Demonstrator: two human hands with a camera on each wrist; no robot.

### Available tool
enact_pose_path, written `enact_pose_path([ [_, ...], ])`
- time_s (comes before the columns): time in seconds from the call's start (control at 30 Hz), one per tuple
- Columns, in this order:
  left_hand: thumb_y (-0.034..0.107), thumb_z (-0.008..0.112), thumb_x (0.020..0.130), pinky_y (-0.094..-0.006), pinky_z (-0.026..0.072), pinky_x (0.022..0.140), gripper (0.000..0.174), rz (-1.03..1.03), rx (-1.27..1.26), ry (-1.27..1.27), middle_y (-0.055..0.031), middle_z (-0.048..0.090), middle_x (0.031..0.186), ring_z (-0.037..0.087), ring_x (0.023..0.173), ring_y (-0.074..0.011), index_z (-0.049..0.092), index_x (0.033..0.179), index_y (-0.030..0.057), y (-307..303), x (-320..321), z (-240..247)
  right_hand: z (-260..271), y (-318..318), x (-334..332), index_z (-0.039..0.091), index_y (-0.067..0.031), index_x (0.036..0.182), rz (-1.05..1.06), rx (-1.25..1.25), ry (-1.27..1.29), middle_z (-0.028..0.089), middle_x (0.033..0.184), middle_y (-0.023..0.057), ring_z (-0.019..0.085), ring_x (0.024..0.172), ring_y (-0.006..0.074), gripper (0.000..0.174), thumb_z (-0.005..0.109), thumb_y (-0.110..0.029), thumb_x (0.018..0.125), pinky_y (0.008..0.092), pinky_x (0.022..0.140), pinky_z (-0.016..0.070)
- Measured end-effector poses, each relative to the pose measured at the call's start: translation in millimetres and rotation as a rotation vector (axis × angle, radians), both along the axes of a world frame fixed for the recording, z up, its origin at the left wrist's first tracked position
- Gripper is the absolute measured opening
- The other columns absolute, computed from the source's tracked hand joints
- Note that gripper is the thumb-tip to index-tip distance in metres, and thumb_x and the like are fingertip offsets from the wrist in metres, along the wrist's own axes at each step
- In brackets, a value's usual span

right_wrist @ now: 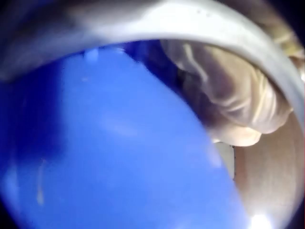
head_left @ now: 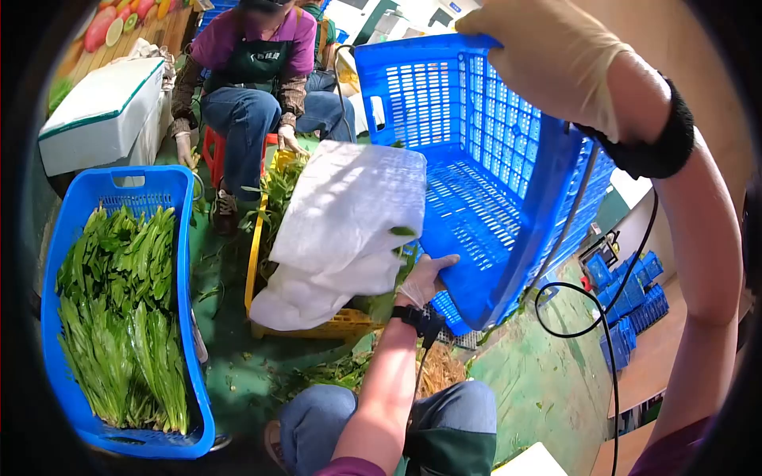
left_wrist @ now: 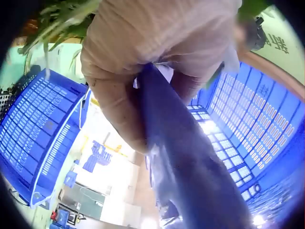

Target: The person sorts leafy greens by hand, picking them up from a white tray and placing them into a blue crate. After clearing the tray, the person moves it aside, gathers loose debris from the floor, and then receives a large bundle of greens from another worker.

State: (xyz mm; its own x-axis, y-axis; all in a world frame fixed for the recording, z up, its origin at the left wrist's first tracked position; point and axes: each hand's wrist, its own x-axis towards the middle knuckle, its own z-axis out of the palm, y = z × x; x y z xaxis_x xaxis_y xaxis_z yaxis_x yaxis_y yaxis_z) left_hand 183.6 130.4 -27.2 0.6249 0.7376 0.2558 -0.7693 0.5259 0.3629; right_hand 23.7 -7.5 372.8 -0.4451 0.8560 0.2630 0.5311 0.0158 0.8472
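Note:
A blue plastic crate [head_left: 492,182] with slotted walls is tilted up on its side, its opening facing left. My gloved right hand [head_left: 548,59] grips its upper rim; in the right wrist view the gloved fingers [right_wrist: 238,100] curl over the blue edge. Lower down, my gloved left hand [head_left: 423,282] holds the near rim, and the left wrist view shows thumb and fingers [left_wrist: 116,105] pinching that blue rim [left_wrist: 176,143]. Close to the left hand, a white cloth [head_left: 349,214] drapes over a yellow crate [head_left: 337,327] with leafy greens.
Bundled long-leaf greens [head_left: 123,317] fill a blue crate [head_left: 200,381] at the left. Opposite, a seated person [head_left: 246,87] reaches toward the yellow crate. A white foam box [head_left: 103,119] stands behind. Loose stems [head_left: 341,373] litter the floor; a black cable [head_left: 611,381] hangs at right.

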Motion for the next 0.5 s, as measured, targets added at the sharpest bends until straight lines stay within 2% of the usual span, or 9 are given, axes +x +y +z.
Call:
enact_pose_path([
  [0.03,0.001,0.068,0.085,-0.0436,0.0567,0.088,0.045,-0.029,0.001,-0.047,-0.0101,0.064,0.116,0.067,0.1,-0.025,0.053,0.127,0.0036,-3,-2,10,4,-3,1,0.069,-0.0005,0.103,0.001,0.008,-0.007,0.069,0.093,0.0211,0.068,0.087,0.0359,0.032,0.05,-0.007,0.079,0.042,0.077,0.0543],
  [0.1,0.003,0.069,0.086,-0.0432,0.0567,0.088,0.047,0.02,0.048,-0.059,-0.0107,0.063,0.118,0.066,0.101,-0.0245,0.051,0.129,0.0024,-2,-6,27,16,-12,3,0.069,0.0008,0.102,0.178,0.004,-0.046,0.069,0.091,0.0213,0.068,0.085,0.0342,0.031,0.05,-0.007,0.079,0.0414,0.077,0.0542],
  [0.13,0.004,0.069,0.086,-0.043,0.0568,0.088,0.047,0.047,0.091,-0.075,-0.0106,0.063,0.119,0.065,0.101,-0.0243,0.05,0.129,0.0022,-2,-9,34,28,-28,-13,0.068,0.0009,0.104,0.069,-0.172,0.248,0.069,0.091,0.0207,0.068,0.081,0.0318,0.031,0.051,-0.008,0.08,0.039,0.076,0.0544],
  [0.23,0.006,0.068,0.086,-0.0426,0.057,0.086,0.05,0.072,0.132,-0.063,-0.0109,0.061,0.121,0.064,0.103,-0.0247,0.047,0.132,0.0025,-7,-9,35,29,-40,-18,0.068,-0.0001,0.107,-0.087,-0.139,0.35,0.07,0.091,0.02,0.069,0.078,0.0304,0.033,0.051,-0.008,0.08,0.0369,0.074,0.0547],
  [0.27,0.005,0.068,0.086,-0.0427,0.0569,0.087,0.052,0.074,0.127,-0.083,-0.0115,0.06,0.123,0.064,0.104,-0.0253,0.046,0.132,0.0024,-12,-7,34,30,-12,21,0.068,-0.0012,0.109,0.181,0.062,0.181,0.07,0.088,0.0191,0.069,0.078,0.0291,0.034,0.05,-0.008,0.082,0.0361,0.073,0.0547],
  [0.3,0.004,0.068,0.085,-0.0428,0.0568,0.087,0.053,0.076,0.124,-0.103,-0.0121,0.059,0.124,0.064,0.104,-0.0258,0.045,0.133,0.0022,-18,-6,33,21,-24,14,0.068,-0.0012,0.109,0.183,0.06,0.182,0.07,0.088,0.0191,0.069,0.078,0.0291,0.034,0.05,-0.008,0.082,0.0361,0.073,0.0547],
  [0.37,0.003,0.068,0.085,-0.0437,0.0576,0.085,0.055,0.08,0.116,-0.077,-0.0127,0.058,0.124,0.064,0.104,-0.0267,0.043,0.134,0.0019,-29,-2,35,-1,-61,0,0.067,0.0,0.109,0.049,0.158,0.199,0.069,0.094,0.0191,0.068,0.086,0.03,0.033,0.051,-0.002,0.08,0.0354,0.077,0.0542],
  [0.4,0.003,0.067,0.084,-0.0445,0.0584,0.083,0.056,0.078,0.104,-0.051,-0.0133,0.057,0.124,0.064,0.104,-0.0275,0.042,0.134,0.0015,-36,1,33,40,-31,71,0.06,-0.0019,0.126,0.341,-0.021,0.123,0.065,0.116,0.0205,0.065,0.103,0.0311,0.047,0.058,0.001,0.079,0.0366,0.094,0.0485],
  [0.5,0.001,0.067,0.083,-0.0451,0.0604,0.077,0.057,0.087,0.091,-0.03,-0.0135,0.058,0.12,0.064,0.102,-0.0285,0.04,0.134,0.0009,-48,6,39,47,-66,92,0.056,0.0017,0.129,0.198,-0.027,0.325,0.064,0.117,0.0219,0.065,0.104,0.0305,0.051,0.055,0.004,0.077,0.0343,0.096,0.0474],
])
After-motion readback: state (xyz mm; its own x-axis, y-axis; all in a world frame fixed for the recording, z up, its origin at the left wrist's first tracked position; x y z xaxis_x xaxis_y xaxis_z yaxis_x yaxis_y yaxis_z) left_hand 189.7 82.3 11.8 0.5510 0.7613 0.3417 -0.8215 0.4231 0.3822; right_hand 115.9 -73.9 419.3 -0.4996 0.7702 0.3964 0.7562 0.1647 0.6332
